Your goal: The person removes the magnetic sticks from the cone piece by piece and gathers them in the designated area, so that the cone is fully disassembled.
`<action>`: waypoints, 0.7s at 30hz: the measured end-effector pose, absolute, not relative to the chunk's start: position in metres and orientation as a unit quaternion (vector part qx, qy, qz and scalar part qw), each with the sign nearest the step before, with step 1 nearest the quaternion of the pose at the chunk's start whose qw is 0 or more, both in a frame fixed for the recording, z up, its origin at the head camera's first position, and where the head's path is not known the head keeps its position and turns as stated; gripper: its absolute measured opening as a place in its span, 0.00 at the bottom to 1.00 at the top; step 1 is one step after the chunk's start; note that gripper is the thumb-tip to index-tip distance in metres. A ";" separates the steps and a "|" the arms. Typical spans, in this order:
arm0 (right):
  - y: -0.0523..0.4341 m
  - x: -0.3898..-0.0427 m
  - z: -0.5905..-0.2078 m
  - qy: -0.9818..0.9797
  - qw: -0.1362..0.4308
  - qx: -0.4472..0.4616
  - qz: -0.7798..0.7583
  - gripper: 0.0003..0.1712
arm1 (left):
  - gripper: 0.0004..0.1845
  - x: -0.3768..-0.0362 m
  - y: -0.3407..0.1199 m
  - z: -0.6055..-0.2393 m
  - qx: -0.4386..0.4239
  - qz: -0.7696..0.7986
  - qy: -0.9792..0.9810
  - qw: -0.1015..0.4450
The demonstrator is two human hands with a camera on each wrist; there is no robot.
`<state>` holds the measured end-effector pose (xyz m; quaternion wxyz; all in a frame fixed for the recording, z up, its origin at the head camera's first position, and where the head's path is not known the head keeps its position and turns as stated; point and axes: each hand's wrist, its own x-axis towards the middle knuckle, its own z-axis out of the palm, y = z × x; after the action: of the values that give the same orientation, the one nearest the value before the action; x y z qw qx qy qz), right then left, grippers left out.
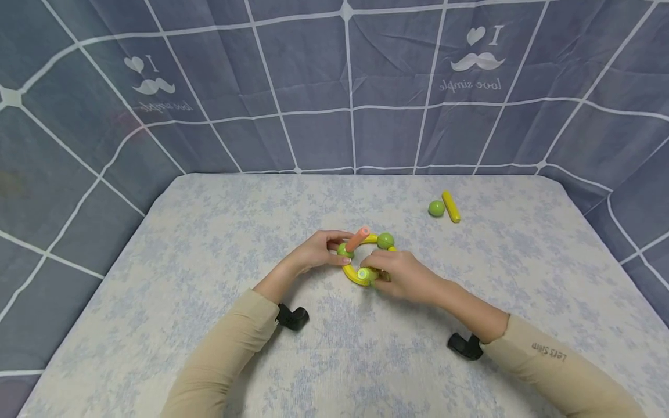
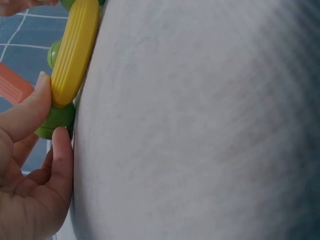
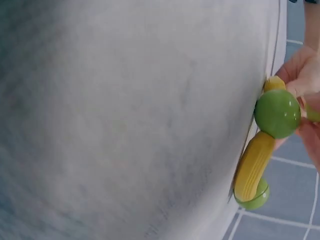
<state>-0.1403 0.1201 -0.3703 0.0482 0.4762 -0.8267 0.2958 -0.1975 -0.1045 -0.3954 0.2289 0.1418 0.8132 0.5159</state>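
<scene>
A ring of yellow curved bars (image 2: 75,55) joined by green balls (image 3: 277,114) lies on the table. My left hand (image 1: 319,252) holds the ring at its left green ball (image 2: 56,120), thumb by the bar's end and a fingertip low on the ball. From that ball an orange rod (image 1: 358,238) sticks up at a tilt. My right hand (image 1: 405,274) pinches a lime-green rod (image 1: 363,273) over the near side of the ring, its round end facing up. The fingers partly hide the green ball beneath. At the ring's far side sits another green ball (image 1: 385,241).
Farther back to the right, a loose green ball (image 1: 436,208) lies beside a yellow bar (image 1: 451,206). A pale floral cloth covers the table (image 1: 313,197). Behind it hangs a blue-grey curtain (image 1: 313,139) with white lines. Black cameras (image 1: 294,318) sit at both wrists.
</scene>
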 end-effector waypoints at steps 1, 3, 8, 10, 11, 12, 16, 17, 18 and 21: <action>0.121 -0.141 -0.369 -0.830 0.032 0.461 0.314 0.16 | 0.29 -0.198 -0.104 -0.396 0.143 0.515 0.813 0.229; 0.124 -0.142 -0.366 -0.834 0.005 0.428 0.347 0.17 | 0.30 -0.198 -0.104 -0.396 0.143 0.515 0.814 0.229; 0.133 -0.149 -0.357 -0.829 -0.026 0.370 0.417 0.18 | 0.30 -0.199 -0.105 -0.396 0.142 0.513 0.815 0.229; 0.139 -0.152 -0.354 -0.828 -0.034 0.350 0.438 0.18 | 0.30 -0.199 -0.105 -0.396 0.142 0.513 0.816 0.227; 0.142 -0.153 -0.353 -0.828 -0.039 0.337 0.447 0.20 | 0.30 -0.199 -0.105 -0.395 0.141 0.513 0.816 0.227; 0.146 -0.155 -0.352 -0.826 -0.044 0.326 0.457 0.22 | 0.30 -0.199 -0.105 -0.395 0.141 0.512 0.816 0.227; 0.158 -0.160 -0.349 -0.818 -0.070 0.276 0.500 0.28 | 0.30 -0.199 -0.105 -0.395 0.141 0.509 0.818 0.227; 0.161 -0.161 -0.349 -0.815 -0.078 0.262 0.512 0.29 | 0.30 -0.200 -0.105 -0.396 0.141 0.511 0.817 0.228; 0.164 -0.162 -0.348 -0.810 -0.086 0.246 0.526 0.31 | 0.30 -0.200 -0.105 -0.396 0.141 0.510 0.817 0.229; 0.173 -0.165 -0.348 -0.790 -0.113 0.191 0.571 0.33 | 0.30 -0.199 -0.104 -0.397 0.139 0.513 0.815 0.229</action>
<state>-0.1649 0.1731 -0.3483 -0.1131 0.1913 -0.7900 0.5714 -0.1991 -0.1045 -0.3971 0.2288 0.1394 0.8152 0.5135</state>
